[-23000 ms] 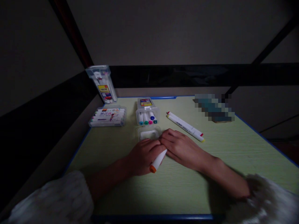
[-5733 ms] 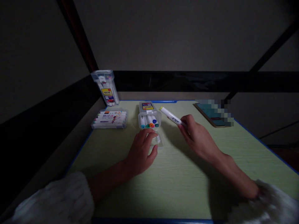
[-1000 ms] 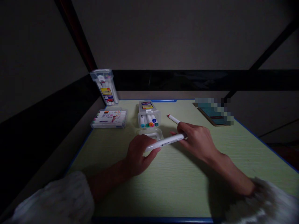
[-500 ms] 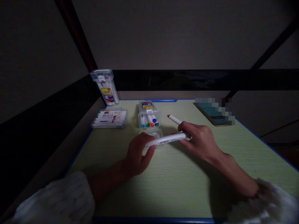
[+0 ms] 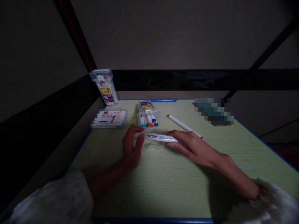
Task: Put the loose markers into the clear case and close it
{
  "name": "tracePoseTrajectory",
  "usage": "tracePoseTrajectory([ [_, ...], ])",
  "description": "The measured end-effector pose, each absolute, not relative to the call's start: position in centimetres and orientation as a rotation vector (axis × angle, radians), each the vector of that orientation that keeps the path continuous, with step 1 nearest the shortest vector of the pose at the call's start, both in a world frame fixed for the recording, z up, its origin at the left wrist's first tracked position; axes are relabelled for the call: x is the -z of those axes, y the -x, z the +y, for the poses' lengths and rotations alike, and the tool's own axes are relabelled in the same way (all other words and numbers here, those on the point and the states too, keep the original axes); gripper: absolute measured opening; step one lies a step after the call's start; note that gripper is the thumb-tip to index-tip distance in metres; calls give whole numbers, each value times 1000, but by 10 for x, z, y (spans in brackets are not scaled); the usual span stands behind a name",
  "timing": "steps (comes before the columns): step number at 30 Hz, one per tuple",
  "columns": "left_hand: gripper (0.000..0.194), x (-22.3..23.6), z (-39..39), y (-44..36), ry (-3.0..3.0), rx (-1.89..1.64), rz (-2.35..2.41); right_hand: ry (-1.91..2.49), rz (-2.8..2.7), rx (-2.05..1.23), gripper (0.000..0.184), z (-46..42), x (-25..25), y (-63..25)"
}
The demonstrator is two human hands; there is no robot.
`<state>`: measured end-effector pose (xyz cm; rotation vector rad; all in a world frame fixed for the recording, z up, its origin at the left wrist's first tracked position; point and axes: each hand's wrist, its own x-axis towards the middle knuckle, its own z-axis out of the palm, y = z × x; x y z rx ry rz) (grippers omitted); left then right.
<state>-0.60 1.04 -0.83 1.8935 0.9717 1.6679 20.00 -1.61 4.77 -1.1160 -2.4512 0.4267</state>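
Observation:
A white marker pen [image 5: 160, 137] is held crosswise above the table between both my hands. My left hand [image 5: 133, 147] pinches its left end between thumb and fingers. At its right end, the thumb and fingers of my right hand [image 5: 192, 144] close around the barrel. Below the pen lies a clear plastic lid [image 5: 153, 145], partly covered by it. Just beyond, an open clear case [image 5: 149, 116] lies on its side, its mouth facing me, with several coloured-end markers inside. Past my right hand rests a white marker with red ends [image 5: 184, 126].
At the back left stands a closed clear case of markers [image 5: 106, 90]. In front of it lies a flat pack of markers [image 5: 109, 119]. A blurred-out flat slab [image 5: 213, 112] sits at the right rear of the green table [image 5: 151, 193], which has blue edges.
Both hands have shifted left with the white marker, which has swung from rising rightward to sloping slightly down on the right. The red-ended marker now shows along its whole length.

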Motion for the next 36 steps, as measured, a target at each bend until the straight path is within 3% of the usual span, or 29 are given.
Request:
tracePoseTrajectory([
  [8, 17, 6, 12, 5, -1784, -1655, 995, 1123, -2527, -553, 29, -16, -49, -198],
  [36, 16, 9, 13, 6, -1866, -1622, 995, 1124, -2447, -59, 33, -15, -42, -198],
])
